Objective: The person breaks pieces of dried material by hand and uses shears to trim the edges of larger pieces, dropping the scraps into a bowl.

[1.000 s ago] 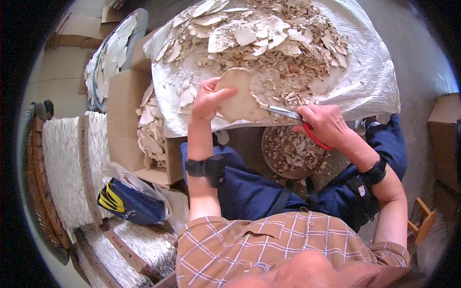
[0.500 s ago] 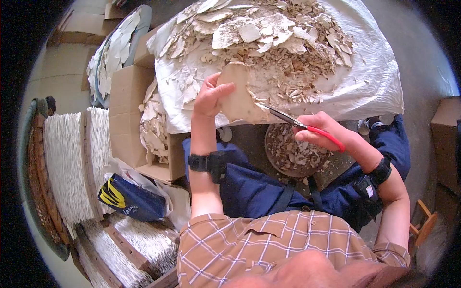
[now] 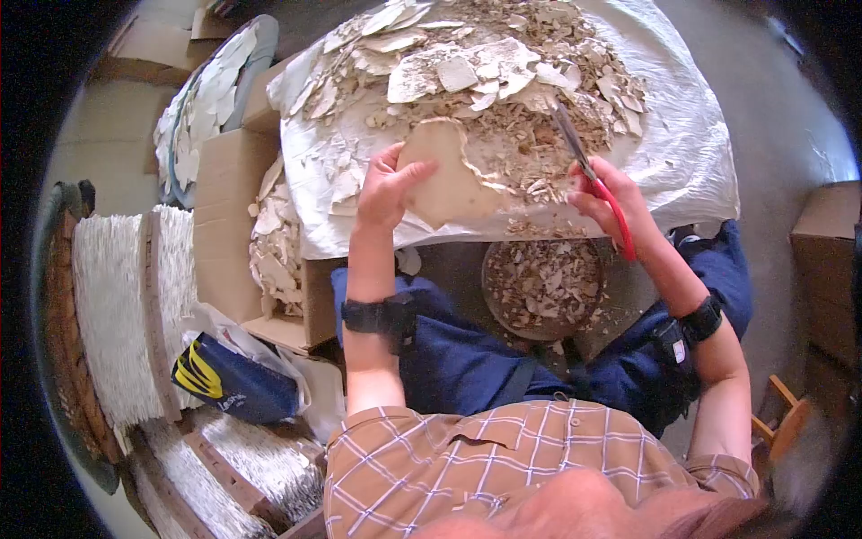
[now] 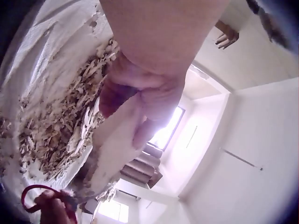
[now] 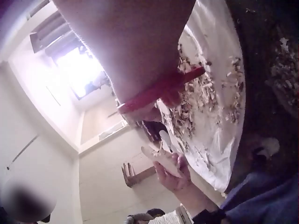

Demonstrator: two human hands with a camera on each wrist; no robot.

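Observation:
My left hand point(image 3: 384, 193) pinches a thin, flat cream-coloured slice point(image 3: 442, 175) between thumb and fingers. The slice has a ragged right edge and hangs over the near side of the cloth-covered table. In the left wrist view the same slice point(image 4: 114, 144) shows nearly edge-on under the fingers. Red-handled scissors point(image 3: 569, 135) are gripped in my right hand point(image 3: 614, 199), their blades pointing away over the crumbs, apart from the slice. The right wrist view shows the red handle point(image 5: 152, 95) across the fingers; the blades are mostly hidden there.
Broken slices and scraps point(image 3: 485, 67) are heaped on the white cloth point(image 3: 691, 135). A round basin of scraps point(image 3: 543, 287) stands below, between the knees. To the left are a cardboard box point(image 3: 232, 207) with pieces, a blue bag point(image 3: 238, 377) and stacked white slices point(image 3: 108, 314).
The scissors have left the slice's lower right edge, moving right and away, and now point up over the crumbs. My left hand holds the slice in nearly the same place.

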